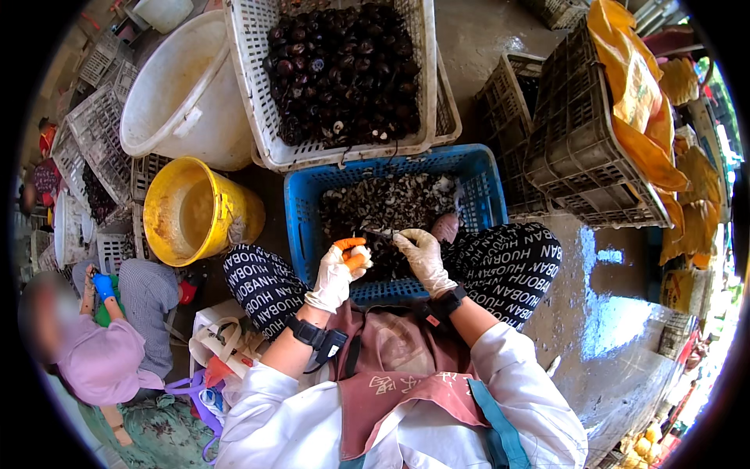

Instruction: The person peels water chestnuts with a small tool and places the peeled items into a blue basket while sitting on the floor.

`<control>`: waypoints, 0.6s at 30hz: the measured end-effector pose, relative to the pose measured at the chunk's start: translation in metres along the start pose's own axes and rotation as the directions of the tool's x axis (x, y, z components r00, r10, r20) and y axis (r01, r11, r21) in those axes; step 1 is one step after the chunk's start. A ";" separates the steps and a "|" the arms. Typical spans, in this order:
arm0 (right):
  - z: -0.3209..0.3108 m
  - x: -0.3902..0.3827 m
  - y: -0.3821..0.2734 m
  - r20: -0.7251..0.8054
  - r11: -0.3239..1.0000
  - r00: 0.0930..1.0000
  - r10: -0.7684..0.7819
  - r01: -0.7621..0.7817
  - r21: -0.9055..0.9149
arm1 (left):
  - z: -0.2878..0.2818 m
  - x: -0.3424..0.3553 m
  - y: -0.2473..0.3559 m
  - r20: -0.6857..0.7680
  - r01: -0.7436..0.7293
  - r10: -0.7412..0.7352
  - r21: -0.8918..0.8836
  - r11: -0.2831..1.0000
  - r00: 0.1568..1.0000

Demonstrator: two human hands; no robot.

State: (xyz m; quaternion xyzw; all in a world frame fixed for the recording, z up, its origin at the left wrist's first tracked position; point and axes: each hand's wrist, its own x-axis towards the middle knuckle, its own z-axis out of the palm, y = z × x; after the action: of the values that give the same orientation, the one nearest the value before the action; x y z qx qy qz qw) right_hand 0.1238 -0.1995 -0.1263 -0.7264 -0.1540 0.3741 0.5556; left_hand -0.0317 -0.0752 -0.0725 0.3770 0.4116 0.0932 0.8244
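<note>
My left hand (342,273), in a white glove with orange covers on some fingers, is curled closed over a blue crate (476,184). What it holds is hidden by the fingers. Beside it, my gloved right hand (423,258) pinches a thin, dark, knife-like tool (378,232) that points toward the left hand. Beneath both hands, the crate holds dark and whitish peelings (383,195). Beyond it, a white crate (251,94) carries a heap of dark, round water chestnuts (344,70); a few show white flesh.
A yellow bucket (242,211) and large white tub (148,109) stand on the left. Another person (105,352) sits at lower left, one hand in a blue glove. Stacked dark crates (578,133) with orange sacks (637,86) rise on the right, beside wet floor (609,266).
</note>
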 end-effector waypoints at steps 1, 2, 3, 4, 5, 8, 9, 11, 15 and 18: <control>0.001 -0.001 -0.001 -0.005 1.000 1.000 -0.017 0.017 0.007 | -0.004 0.002 -0.002 0.031 0.001 0.000 -0.040 0.999 1.000; 0.001 -0.001 -0.004 -0.011 0.999 0.999 -0.034 0.034 0.014 | -0.010 0.006 -0.005 0.063 0.003 0.002 -0.080 0.997 0.998; 0.002 -0.003 -0.007 0.002 0.999 1.000 -0.007 0.007 0.054 | -0.013 0.009 -0.008 0.094 0.007 0.005 -0.120 0.993 0.996; 0.003 -0.009 -0.020 0.015 0.995 1.000 0.020 -0.022 0.093 | -0.014 0.008 -0.008 0.089 0.033 -0.011 -0.247 0.969 0.996; 0.005 -0.012 -0.027 0.029 0.990 0.998 0.047 -0.051 0.131 | -0.014 0.007 -0.009 0.086 0.057 -0.027 -0.369 0.928 0.996; 0.012 -0.017 -0.023 0.009 0.982 0.992 -0.127 0.125 0.144 | -0.016 0.007 -0.015 0.090 0.140 -0.107 -0.567 0.812 0.990; 0.014 -0.018 -0.021 0.003 0.975 0.989 -0.147 0.144 0.167 | -0.017 0.009 -0.018 0.096 0.168 -0.139 -0.606 0.778 0.986; 0.015 -0.021 -0.030 0.020 0.962 0.962 -0.272 0.271 0.018 | -0.024 0.011 -0.021 0.254 0.278 -0.140 -0.663 0.695 0.957; 0.005 -0.006 -0.006 -0.029 0.976 0.980 -0.198 0.194 -0.103 | -0.015 0.004 -0.017 0.259 0.277 -0.147 -0.586 0.761 0.954; -0.004 -0.006 -0.022 -0.027 0.998 0.999 -0.041 0.042 0.045 | -0.013 0.003 -0.009 0.256 0.278 -0.145 -0.619 0.735 0.956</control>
State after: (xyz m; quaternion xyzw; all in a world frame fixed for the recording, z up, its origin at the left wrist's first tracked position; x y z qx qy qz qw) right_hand 0.1270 -0.1983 -0.1030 -0.7149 -0.1533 0.3563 0.5817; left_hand -0.0412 -0.0730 -0.0853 0.0261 0.3132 0.0985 0.9442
